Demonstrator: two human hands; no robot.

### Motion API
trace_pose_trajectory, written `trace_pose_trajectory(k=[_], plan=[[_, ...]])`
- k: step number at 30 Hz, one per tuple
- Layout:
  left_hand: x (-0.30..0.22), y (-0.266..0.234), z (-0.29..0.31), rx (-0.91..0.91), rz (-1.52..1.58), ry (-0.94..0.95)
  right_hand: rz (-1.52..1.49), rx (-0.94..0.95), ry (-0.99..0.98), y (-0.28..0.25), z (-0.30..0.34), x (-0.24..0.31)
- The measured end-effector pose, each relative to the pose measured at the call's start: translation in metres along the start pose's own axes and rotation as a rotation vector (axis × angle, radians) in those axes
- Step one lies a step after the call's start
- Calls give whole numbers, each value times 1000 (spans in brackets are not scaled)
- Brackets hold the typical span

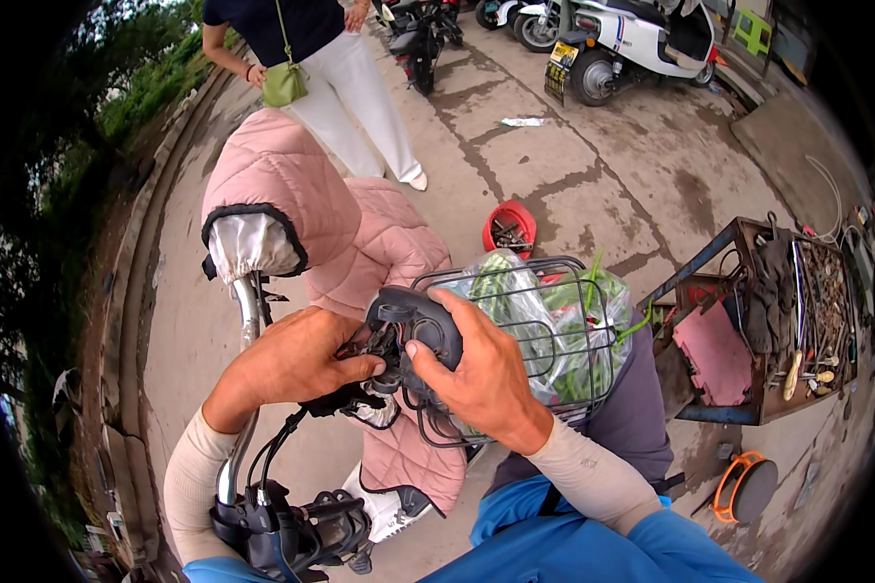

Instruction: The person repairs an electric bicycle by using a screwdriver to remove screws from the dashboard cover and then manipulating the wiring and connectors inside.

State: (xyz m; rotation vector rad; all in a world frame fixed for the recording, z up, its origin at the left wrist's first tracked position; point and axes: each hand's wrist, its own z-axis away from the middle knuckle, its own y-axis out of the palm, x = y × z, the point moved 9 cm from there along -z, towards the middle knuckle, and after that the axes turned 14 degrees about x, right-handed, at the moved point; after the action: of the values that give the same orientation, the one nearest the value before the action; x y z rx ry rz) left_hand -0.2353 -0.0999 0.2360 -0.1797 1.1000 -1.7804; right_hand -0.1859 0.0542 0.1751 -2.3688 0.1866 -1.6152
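**On the handlebar, both hands are working at the black housing**

On the cracked concrete pavement, a scooter is standing with its wire basket full of green vegetables in a plastic bag. The left hand is curling closed around the cables under the black handlebar housing, and the right hand is gripping that housing from the side. A pink quilted handlebar cover is crowding the left side. A toolbox, a red bucket, parked scooters and a person in white trousers are standing around.
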Motion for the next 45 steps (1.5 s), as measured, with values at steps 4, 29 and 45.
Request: trace_pose_trajectory(k=[4,29,45], plan=[[-1,-2,2,-39,-6,84,-14,-17,21,-4,-2,0],[4,1,9,19,541,165,-229,89,147,-3,3,-17],[3,0,8,64,560,87,33,-14,-53,-17,11,16]])
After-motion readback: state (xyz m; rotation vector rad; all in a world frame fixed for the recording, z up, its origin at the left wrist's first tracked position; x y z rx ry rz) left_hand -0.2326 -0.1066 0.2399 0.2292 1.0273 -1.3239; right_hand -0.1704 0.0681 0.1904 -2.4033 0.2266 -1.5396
